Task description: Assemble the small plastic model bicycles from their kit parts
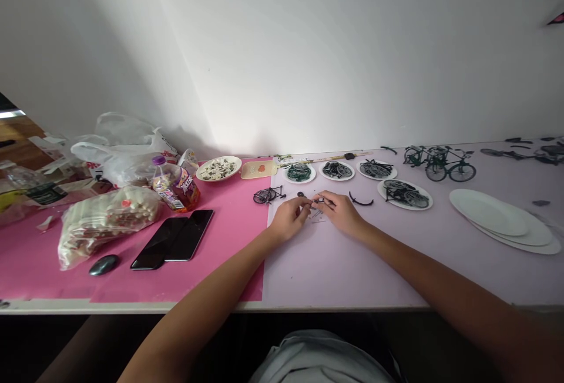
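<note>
My left hand [288, 218] and my right hand [339, 211] meet over the pale table [352, 265], fingertips pinched together on a small dark model part [318, 201] between them. What exactly the piece is I cannot make out. A small black model bicycle frame with a wheel [268, 195] lies just left of my hands. A curved black strip [361, 200] lies just right of them. Behind stand several white plates with dark bicycle parts [337, 170].
Assembled green model bicycles [440, 164] stand at the back right. Stacked white plates [502, 218] lie to the right. On the pink mat [53, 265] are two phones [174, 243], a bottle [176, 186], a bag of pale items [103, 218], a dark oval object [104, 264] and plastic bags.
</note>
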{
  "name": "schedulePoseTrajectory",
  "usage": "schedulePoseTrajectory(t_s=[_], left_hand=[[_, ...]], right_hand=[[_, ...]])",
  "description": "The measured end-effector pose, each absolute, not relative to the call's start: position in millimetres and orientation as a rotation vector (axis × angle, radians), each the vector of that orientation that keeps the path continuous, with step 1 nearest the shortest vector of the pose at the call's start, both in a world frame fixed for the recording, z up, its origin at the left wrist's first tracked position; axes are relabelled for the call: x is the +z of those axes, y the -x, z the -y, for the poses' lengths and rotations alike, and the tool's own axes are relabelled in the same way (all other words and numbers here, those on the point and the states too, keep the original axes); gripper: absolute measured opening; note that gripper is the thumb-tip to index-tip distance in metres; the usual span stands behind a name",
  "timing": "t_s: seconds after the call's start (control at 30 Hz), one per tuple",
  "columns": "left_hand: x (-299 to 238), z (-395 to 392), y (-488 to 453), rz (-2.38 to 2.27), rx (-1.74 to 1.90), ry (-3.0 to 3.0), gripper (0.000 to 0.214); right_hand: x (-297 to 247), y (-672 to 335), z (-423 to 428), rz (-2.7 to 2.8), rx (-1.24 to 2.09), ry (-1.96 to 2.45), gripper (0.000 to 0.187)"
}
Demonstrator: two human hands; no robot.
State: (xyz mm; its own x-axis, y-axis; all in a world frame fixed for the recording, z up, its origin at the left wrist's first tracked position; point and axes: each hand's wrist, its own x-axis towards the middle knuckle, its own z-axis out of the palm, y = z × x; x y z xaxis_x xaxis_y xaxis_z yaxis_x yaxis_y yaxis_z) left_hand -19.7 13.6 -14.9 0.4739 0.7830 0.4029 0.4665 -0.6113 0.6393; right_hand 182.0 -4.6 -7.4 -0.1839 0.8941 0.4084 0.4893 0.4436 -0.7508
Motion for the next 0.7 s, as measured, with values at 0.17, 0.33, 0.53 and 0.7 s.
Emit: schedulePoseTrajectory(t_s=[0.17,0.33,0.53,0.7], left_hand=[[-19.0,-13.5,14.0,-0.954,1.033,-2.115,0.028],[-19.1,-12.0,9.9,-0.998,1.097,-1.827,0.028],[-16.1,-16.6,11.6,-0.932,1.175,-1.558,0.042],[-18.4,-16.7,10.0,-0.870,1.119,-1.544,0.049]], right_hand=[[-7.3,-183.0,5.4,1.769,0.637,1.166,0.042],[-14.8,-181.0,4.8,1.671,0.639,1.184,0.046],[-15.0,-177.6,7.5,1.771,0.585,1.210,0.039],[-17.6,-177.4,5.0,1.798,0.528,1.229,0.040]])
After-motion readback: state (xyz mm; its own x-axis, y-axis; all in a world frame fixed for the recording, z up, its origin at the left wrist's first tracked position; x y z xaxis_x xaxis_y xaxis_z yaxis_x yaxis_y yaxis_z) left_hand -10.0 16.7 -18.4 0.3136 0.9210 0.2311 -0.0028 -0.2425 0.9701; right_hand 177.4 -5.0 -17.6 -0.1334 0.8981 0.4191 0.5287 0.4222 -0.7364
